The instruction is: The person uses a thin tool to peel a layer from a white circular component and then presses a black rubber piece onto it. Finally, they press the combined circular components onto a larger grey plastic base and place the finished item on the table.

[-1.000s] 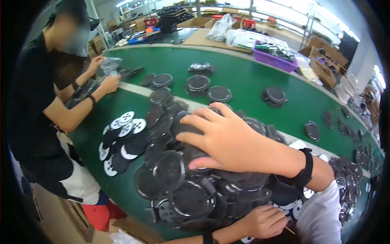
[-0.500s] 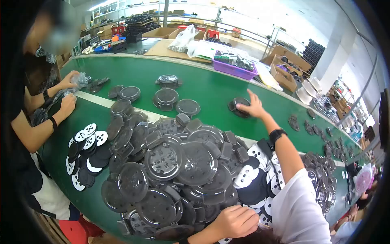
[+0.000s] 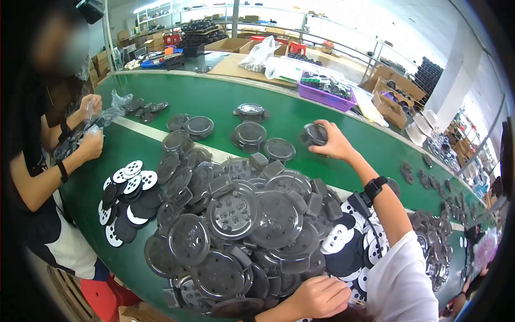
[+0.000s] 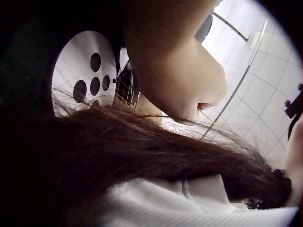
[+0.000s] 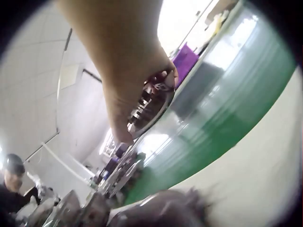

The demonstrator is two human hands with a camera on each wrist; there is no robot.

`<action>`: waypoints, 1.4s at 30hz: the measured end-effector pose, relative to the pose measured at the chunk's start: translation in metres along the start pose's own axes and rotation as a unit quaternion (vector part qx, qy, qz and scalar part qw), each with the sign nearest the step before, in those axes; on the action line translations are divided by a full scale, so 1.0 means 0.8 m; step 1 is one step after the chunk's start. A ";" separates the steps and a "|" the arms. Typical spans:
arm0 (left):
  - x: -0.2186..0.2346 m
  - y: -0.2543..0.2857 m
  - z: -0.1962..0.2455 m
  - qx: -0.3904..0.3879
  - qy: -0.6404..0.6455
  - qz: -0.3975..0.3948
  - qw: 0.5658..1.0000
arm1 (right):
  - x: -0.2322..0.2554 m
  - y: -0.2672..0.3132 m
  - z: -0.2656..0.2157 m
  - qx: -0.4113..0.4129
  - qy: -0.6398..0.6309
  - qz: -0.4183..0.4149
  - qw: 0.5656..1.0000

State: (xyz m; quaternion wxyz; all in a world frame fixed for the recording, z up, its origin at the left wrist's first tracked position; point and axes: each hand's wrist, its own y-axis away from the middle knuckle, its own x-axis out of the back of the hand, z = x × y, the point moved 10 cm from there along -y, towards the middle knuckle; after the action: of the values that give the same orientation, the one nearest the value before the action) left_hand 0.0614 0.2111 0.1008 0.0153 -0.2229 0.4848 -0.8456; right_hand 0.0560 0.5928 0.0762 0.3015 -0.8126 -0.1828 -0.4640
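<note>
My right hand (image 3: 337, 144) grips a dark translucent round plastic housing (image 3: 315, 134) by its edge, held over the green table. In the right wrist view, the thumb and fingers curl round the same housing (image 5: 154, 111), whose inner side shows small raised parts. My left hand (image 3: 319, 298) stays low at the front edge of a large heap of similar housings (image 3: 230, 214), fingers curled. A thin pale stick (image 4: 206, 116) pokes out from between its fingers in the left wrist view; most of it is hidden. White discs with holes (image 3: 337, 239) and black discs lie just behind that hand.
More housings (image 3: 249, 134) stand spread across the green table (image 3: 198, 88). At left is a second pile of white and black discs (image 3: 129, 201), beside a person handling clear plastic bags (image 3: 110, 112). A purple basket (image 3: 327, 96) sits at the far edge.
My right hand has gone from above the heap out to a lone housing farther right, taken hold of it and raised it, tilted, toward the left. The left hand stays low at the front.
</note>
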 end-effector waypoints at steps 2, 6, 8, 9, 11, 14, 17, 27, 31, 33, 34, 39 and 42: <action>0.001 -0.001 0.000 0.001 -0.001 -0.001 1.000 | -0.014 -0.022 -0.036 0.052 -0.014 0.009 0.999; 0.002 -0.003 0.001 -0.002 -0.011 -0.004 1.000 | -0.087 -0.022 -0.079 0.041 0.099 -0.136 0.985; 0.000 -0.001 0.001 0.000 -0.013 -0.010 1.000 | -0.097 -0.018 -0.076 0.032 0.089 -0.155 0.983; -0.001 -0.001 0.001 0.001 -0.015 -0.009 1.000 | -0.104 -0.016 -0.074 0.026 0.084 -0.177 0.980; -0.002 0.002 -0.001 0.006 -0.017 -0.011 1.000 | -0.106 -0.014 -0.070 0.014 0.089 -0.181 0.979; -0.005 0.006 -0.005 0.006 0.013 0.008 1.000 | -0.097 -0.011 -0.057 0.006 0.104 -0.162 0.981; -0.005 0.010 -0.007 0.012 0.047 0.033 0.998 | -0.070 -0.024 -0.036 0.023 -0.031 -0.095 0.995; -0.008 0.014 -0.007 0.007 0.051 0.044 0.998 | 0.050 0.026 -0.293 0.319 -0.140 -0.128 0.929; -0.008 0.015 -0.006 0.005 0.043 0.040 0.998 | 0.004 0.084 -0.357 0.395 0.004 -0.218 0.892; -0.009 0.015 -0.004 0.007 0.048 0.030 0.998 | -0.018 0.108 -0.364 0.413 0.064 -0.219 0.882; -0.011 0.014 -0.006 0.011 0.049 0.020 0.999 | -0.022 0.109 -0.366 0.398 0.041 -0.236 0.885; -0.009 0.012 -0.006 0.008 0.063 0.024 0.998 | -0.003 0.087 -0.363 0.384 -0.024 -0.228 0.894; -0.008 0.011 -0.006 0.006 0.062 0.025 0.998 | 0.011 0.031 -0.320 0.268 -0.165 -0.227 0.922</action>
State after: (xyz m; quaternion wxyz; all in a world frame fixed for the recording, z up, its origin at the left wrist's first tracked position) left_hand 0.0635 0.2118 0.0890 0.0076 -0.1576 0.4851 -0.8601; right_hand -0.0902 0.4057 0.1753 0.3602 -0.7029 -0.5272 -0.3134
